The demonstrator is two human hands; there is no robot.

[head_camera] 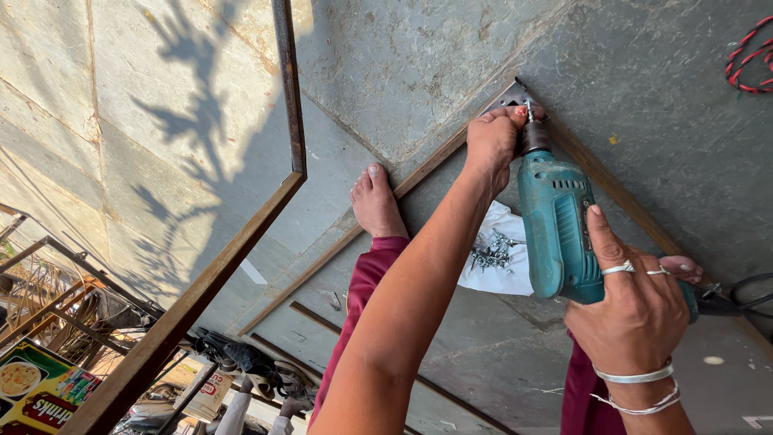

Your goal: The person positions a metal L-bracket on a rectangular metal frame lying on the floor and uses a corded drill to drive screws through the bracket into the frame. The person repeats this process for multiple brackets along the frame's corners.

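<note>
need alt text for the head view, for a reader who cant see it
A right hand holds a teal electric drill to a metal corner bracket on a wooden frame, while the left hand steadies the screw. A pile of screws lies on white cloth nearby.

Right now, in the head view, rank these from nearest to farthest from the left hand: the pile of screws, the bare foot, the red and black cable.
From the left hand, pinching at the frame corner:
1. Pile of screws, just below the hand on the white cloth.
2. Bare foot, to its left on the frame's edge.
3. Red and black cable, far off at the top right edge.
</note>
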